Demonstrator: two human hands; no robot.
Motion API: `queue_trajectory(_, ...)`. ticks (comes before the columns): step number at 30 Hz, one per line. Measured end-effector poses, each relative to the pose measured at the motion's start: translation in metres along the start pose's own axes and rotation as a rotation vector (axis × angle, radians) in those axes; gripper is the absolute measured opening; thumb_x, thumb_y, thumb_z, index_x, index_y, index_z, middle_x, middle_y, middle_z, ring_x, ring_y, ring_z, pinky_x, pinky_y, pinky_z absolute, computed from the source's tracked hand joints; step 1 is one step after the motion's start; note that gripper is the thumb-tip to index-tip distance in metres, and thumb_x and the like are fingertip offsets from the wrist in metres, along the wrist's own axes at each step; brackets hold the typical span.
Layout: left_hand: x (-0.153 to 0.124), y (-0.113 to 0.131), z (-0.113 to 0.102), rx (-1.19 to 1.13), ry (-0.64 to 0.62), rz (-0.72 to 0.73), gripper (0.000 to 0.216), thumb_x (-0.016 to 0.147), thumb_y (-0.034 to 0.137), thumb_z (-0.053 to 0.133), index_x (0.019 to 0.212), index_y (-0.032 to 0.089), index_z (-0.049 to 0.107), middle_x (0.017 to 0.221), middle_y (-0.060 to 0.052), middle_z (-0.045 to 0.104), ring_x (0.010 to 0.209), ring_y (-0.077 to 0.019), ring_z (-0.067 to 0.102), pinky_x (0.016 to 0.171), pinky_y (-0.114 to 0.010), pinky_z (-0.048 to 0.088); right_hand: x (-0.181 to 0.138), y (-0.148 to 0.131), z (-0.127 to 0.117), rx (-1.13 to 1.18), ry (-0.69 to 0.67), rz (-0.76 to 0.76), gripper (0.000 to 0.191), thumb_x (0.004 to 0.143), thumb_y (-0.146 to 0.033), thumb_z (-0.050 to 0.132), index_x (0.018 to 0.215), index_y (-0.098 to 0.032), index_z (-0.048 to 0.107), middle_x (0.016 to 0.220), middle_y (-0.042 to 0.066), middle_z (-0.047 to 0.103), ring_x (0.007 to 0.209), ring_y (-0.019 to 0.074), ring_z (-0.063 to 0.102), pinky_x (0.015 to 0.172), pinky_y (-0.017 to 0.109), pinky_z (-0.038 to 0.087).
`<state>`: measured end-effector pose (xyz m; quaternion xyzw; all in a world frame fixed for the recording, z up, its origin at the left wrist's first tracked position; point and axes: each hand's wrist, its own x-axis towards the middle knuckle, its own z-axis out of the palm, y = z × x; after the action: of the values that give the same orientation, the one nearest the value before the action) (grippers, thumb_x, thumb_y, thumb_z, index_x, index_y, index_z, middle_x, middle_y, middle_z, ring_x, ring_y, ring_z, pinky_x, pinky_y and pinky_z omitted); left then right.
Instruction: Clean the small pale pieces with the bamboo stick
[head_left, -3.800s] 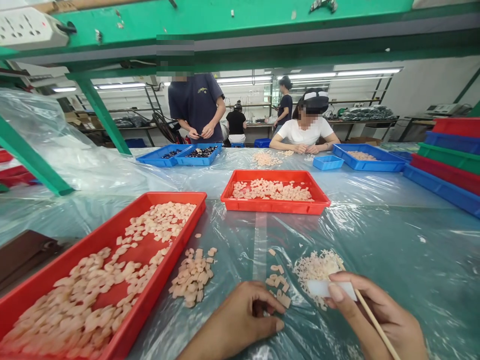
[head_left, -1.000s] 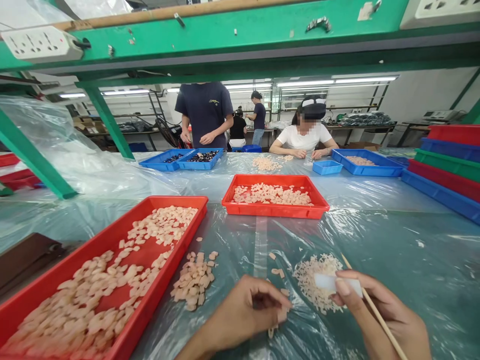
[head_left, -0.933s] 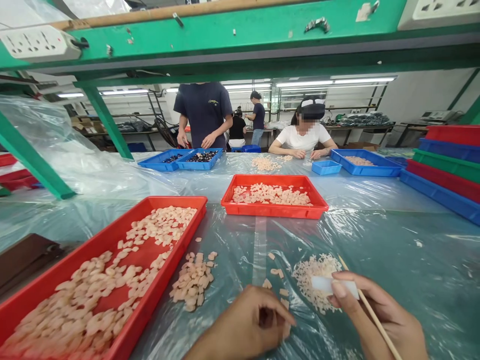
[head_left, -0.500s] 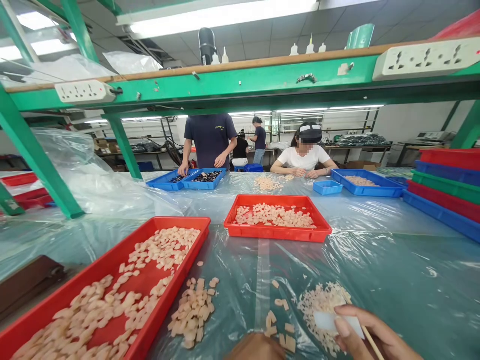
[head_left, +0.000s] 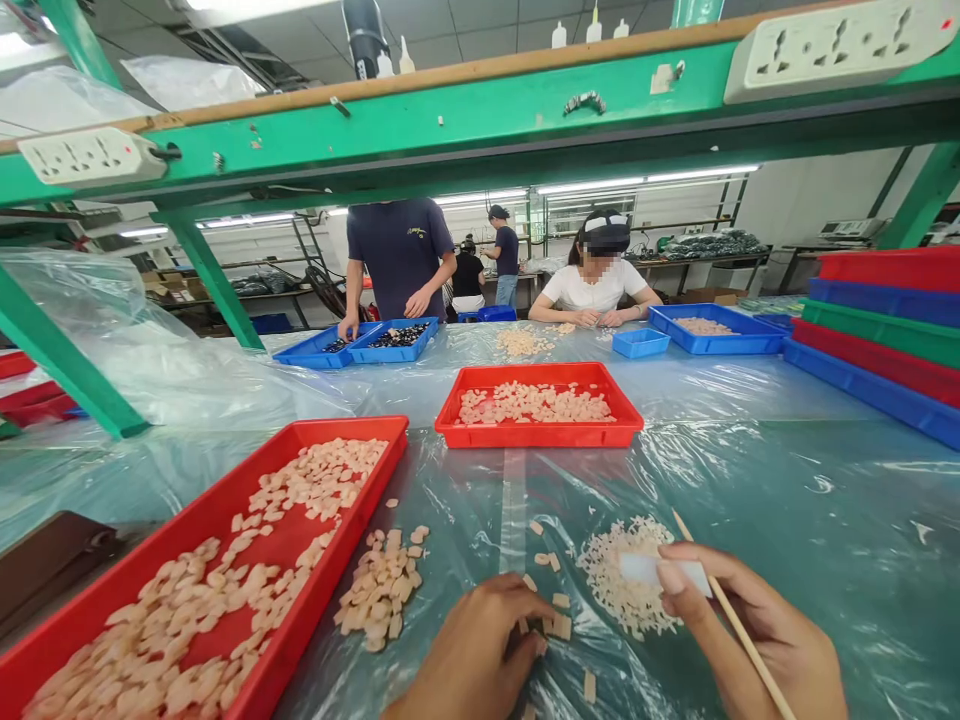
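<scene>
My right hand (head_left: 757, 620) pinches a small white rectangular block (head_left: 637, 568) between thumb and fingers. A thin pointed wooden stick (head_left: 739, 625) is held in the same hand, slanting up past the block. Below the block spreads a heap of tiny white bits (head_left: 619, 600). My left hand (head_left: 487, 635) rests low over several small flat beige pieces (head_left: 559, 626), its fingers curled and thumb drawn in; what lies between the fingertips is hidden. Left of it sits a larger pile of beige pieces (head_left: 381, 585) on the plastic sheet.
A long red tray (head_left: 365, 510) of beige pieces lies at left, another red tray (head_left: 540, 435) ahead. Stacked trays (head_left: 877, 345) stand at right. A green shelf beam (head_left: 480, 125) crosses above. Across the table, two people work beside blue trays (head_left: 397, 350).
My left hand has come further into view over the beige pieces. My right hand still holds the block, while the stick now points upward beyond the fingers. The view has shifted slightly.
</scene>
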<state>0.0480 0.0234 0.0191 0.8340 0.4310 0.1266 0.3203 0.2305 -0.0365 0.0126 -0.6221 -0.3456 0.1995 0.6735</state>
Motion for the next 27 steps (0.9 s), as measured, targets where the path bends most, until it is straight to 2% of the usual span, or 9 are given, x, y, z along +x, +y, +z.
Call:
queue_trajectory(2,0.002,0.004,0.002,0.076,-0.017,0.017,0.031,0.075,0.004,0.049,0.092,0.021,0.069,0.094,-0.005,0.065,0.089,-0.0212,0.059,0.077,-0.028,0.041,0.002,-0.001,-0.003,0.002,0.028,-0.017,0.016,0.066,-0.042,0.069,0.069,-0.026,0.069,0.053,-0.006,0.060,0.061,0.0132,0.062,0.060,0.012,0.047)
queue_trajectory(4,0.007,0.008,0.007,0.165,-0.061,0.077,0.032,0.075,0.003,0.050,0.093,0.020,0.069,0.098,-0.007,0.065,0.095,-0.0240,0.057,0.082,-0.031,0.040,0.003,-0.002,-0.005,0.006,0.040,-0.021,0.016,0.067,-0.042,0.068,0.070,-0.026,0.069,0.054,-0.005,0.061,0.064,0.0146,0.064,0.062,0.013,0.048)
queue_trajectory(8,0.020,0.016,0.017,0.310,-0.150,0.168,0.027,0.078,0.004,0.050,0.090,0.017,0.070,0.094,-0.010,0.067,0.092,-0.0265,0.058,0.082,-0.034,0.041,0.005,-0.003,-0.007,-0.015,0.043,-0.034,0.017,0.068,-0.043,0.068,0.071,-0.026,0.069,0.062,-0.004,0.067,0.060,0.0133,0.064,0.059,0.013,0.048)
queue_trajectory(11,0.026,0.017,0.020,0.301,-0.108,0.169,0.028,0.081,0.004,0.045,0.084,0.015,0.071,0.088,-0.012,0.068,0.088,-0.0265,0.060,0.078,-0.033,0.043,0.006,-0.002,-0.007,-0.024,0.027,-0.062,0.018,0.068,-0.043,0.067,0.071,-0.025,0.070,0.056,-0.003,0.065,0.059,0.0154,0.065,0.059,0.017,0.049)
queue_trajectory(15,0.031,0.009,0.020,0.237,-0.013,0.142,0.037,0.084,0.003,0.036,0.095,0.014,0.070,0.092,-0.012,0.068,0.089,-0.0254,0.062,0.077,-0.031,0.043,0.005,0.000,-0.006,-0.027,0.002,-0.078,0.018,0.068,-0.042,0.068,0.071,-0.025,0.070,0.052,-0.003,0.063,0.061,0.0182,0.066,0.059,0.019,0.050)
queue_trajectory(18,0.033,-0.001,0.019,0.057,0.111,0.099,0.036,0.085,0.007,0.038,0.097,0.019,0.070,0.093,-0.008,0.069,0.085,-0.0213,0.062,0.076,-0.028,0.043,0.004,0.000,-0.006,-0.024,-0.018,-0.083,0.016,0.069,-0.041,0.067,0.069,-0.026,0.070,0.052,-0.004,0.063,0.059,0.0168,0.065,0.058,0.018,0.050)
queue_trajectory(22,0.032,-0.009,0.016,-0.479,0.276,-0.066,0.017,0.079,0.018,0.058,0.084,0.018,0.075,0.087,-0.006,0.070,0.083,-0.0201,0.060,0.074,-0.026,0.043,0.005,-0.002,-0.007,-0.046,-0.023,-0.076,0.018,0.068,-0.043,0.067,0.070,-0.025,0.071,0.053,-0.003,0.064,0.055,0.0157,0.062,0.055,0.018,0.049)
queue_trajectory(24,0.031,-0.010,0.013,-0.662,0.265,-0.144,0.014,0.075,0.023,0.065,0.081,0.015,0.075,0.081,-0.006,0.071,0.076,-0.0185,0.060,0.070,-0.025,0.044,0.005,-0.002,-0.007,-0.075,-0.026,-0.063,0.018,0.069,-0.043,0.067,0.070,-0.025,0.070,0.053,-0.003,0.064,0.051,0.0149,0.060,0.049,0.018,0.046)
queue_trajectory(27,0.027,-0.008,0.009,-0.903,0.204,-0.235,0.022,0.071,0.030,0.072,0.082,0.012,0.074,0.068,-0.005,0.069,0.061,-0.0130,0.059,0.062,-0.022,0.045,0.004,-0.002,-0.007,-0.098,-0.033,-0.061,0.019,0.070,-0.044,0.065,0.069,-0.025,0.070,0.055,-0.002,0.065,0.049,0.0147,0.059,0.046,0.018,0.045)
